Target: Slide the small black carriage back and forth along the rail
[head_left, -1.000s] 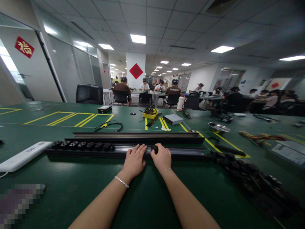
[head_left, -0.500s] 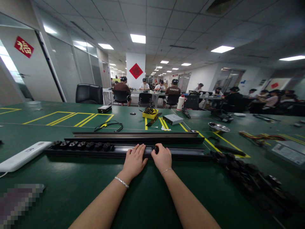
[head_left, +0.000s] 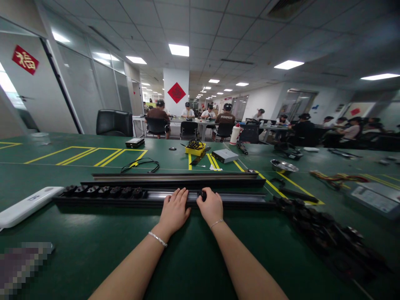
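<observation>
Black seven-module row point(head_left: 104, 191), two hands point(head_left: 175, 208)

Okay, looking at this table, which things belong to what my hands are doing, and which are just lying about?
Belong to it:
black rail, under your left hand
small black part, in your right hand
row of black parts in the rail

Seemingly just lying about:
yellow box
metal bowl
white bottle
gray box

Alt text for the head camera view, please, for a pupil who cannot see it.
A person's right hand pinches a small black part at a long black rail on a green table; the left hand lies on the rail. Black modules line the rail's left end.
</observation>
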Demonstrator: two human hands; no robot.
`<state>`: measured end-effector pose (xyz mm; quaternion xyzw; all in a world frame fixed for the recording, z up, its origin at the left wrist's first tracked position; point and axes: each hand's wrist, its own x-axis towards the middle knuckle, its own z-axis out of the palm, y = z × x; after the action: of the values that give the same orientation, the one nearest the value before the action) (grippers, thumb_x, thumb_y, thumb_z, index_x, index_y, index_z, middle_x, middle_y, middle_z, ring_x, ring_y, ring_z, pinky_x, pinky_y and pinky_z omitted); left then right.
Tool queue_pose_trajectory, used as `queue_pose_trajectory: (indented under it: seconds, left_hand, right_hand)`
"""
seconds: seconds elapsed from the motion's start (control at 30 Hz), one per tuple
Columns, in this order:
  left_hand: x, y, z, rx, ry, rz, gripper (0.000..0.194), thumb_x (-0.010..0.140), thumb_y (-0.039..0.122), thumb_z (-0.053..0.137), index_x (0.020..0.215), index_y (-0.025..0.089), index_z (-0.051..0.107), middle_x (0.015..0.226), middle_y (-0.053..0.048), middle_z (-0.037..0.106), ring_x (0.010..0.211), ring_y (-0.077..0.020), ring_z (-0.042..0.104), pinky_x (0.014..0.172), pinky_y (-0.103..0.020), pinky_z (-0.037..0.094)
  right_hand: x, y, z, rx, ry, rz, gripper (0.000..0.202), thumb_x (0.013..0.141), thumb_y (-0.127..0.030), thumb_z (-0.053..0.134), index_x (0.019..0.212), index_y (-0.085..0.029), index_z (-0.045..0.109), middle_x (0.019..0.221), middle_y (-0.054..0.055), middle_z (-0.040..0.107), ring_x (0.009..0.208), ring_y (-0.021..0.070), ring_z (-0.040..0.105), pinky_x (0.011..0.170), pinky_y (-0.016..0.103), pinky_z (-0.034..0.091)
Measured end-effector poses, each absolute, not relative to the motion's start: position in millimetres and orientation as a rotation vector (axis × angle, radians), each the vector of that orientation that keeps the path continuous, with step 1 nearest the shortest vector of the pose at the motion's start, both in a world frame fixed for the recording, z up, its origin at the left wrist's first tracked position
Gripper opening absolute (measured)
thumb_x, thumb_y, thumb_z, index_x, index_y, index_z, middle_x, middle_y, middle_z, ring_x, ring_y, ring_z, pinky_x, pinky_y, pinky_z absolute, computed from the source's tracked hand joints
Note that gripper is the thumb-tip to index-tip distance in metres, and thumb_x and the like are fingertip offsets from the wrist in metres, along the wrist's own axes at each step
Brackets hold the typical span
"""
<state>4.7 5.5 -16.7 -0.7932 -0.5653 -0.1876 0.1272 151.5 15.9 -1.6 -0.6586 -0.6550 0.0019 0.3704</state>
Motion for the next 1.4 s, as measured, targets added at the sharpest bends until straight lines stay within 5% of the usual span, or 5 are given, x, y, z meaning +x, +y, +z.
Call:
queue_pose_trajectory:
  seconds: [1.4]
  left_hand:
    - [4.6,6.1,-16.7,-2.331,-1.655,-0.538,0.054,0.078,0.034,0.043,0.13,0.022,0.036,0.14,-0.004,0.036,0.129,-0.023,0.028,0.098,-0.042,0.028]
  right_hand:
    - [154.9,16.8,-2.2,-1.697,-1.691,-0.049,0.023,0.073,-0.023,0.047,0.093,-0.019,0.057,0.085,0.005,0.064,0.082,0.0182,0.055,0.079,0.029,0.036]
